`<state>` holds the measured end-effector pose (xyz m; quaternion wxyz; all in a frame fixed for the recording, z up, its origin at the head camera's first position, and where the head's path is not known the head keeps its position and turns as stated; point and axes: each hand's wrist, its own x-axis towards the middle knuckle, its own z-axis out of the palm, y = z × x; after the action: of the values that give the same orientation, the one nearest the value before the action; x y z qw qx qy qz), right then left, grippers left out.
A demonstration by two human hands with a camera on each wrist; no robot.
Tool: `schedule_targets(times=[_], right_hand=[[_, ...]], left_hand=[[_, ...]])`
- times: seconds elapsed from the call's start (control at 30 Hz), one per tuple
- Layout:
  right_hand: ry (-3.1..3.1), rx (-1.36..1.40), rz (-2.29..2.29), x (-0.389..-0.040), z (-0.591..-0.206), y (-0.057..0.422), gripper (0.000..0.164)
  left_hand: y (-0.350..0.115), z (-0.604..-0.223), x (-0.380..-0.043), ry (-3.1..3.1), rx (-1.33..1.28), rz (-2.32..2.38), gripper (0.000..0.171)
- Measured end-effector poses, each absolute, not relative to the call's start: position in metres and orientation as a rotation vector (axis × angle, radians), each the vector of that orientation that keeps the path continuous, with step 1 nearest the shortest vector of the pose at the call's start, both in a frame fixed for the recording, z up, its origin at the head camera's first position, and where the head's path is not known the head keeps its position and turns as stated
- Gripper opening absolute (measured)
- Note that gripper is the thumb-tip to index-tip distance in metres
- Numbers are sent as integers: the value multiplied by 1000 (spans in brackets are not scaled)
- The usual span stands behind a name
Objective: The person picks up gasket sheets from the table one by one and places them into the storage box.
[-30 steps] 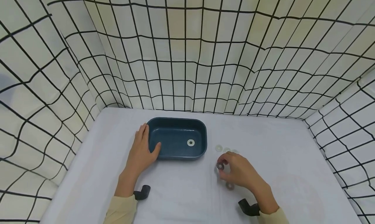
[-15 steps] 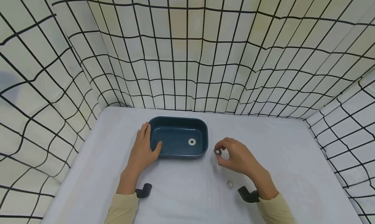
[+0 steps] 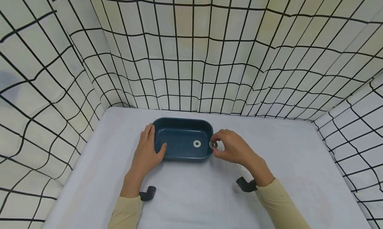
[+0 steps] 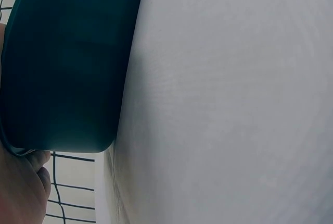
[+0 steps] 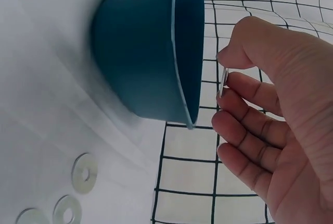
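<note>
A dark teal rectangular tub [image 3: 176, 146] stands on the white table, and a pale metal washer [image 3: 194, 143] lies flat inside it, right of centre. My left hand [image 3: 146, 155] grips the tub's left end, fingers along the outer side and thumb over the front rim. My right hand [image 3: 234, 148] pinches another washer [image 5: 223, 82] between thumb and fingertips, at the tub's right rim in the head view. In the right wrist view that washer is edge-on, above the rim level and apart from the tub. Several washers [image 5: 78, 174] lie on the table beside the tub, mostly hidden by my right arm in the head view.
White cloth covers the table [image 3: 191, 195]. Black-gridded white walls [image 3: 191, 69] stand behind it and on both sides. A dark wrist-camera mount sits on each wrist, the left mount [image 3: 148, 193] and the right mount [image 3: 246, 184].
My right hand has lifted a washer off the table and carried it up and left to the tub's right rim. The left hand has kept its hold on the tub.
</note>
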<state>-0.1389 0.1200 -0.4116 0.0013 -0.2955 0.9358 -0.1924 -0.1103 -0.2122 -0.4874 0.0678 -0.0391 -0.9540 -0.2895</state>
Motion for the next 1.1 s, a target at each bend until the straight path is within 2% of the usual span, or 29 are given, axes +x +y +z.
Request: schedule_targets(times=[0.9, 1.1], right_hand=[[2833, -1144, -457, -174, -393, 80, 23], [2826, -1159, -480, -176, -391, 73, 43]], left_hand=[[-210, -489, -113, -2900, -78, -877, 92], [-212, -488, -111, -2889, -79, -880, 91]])
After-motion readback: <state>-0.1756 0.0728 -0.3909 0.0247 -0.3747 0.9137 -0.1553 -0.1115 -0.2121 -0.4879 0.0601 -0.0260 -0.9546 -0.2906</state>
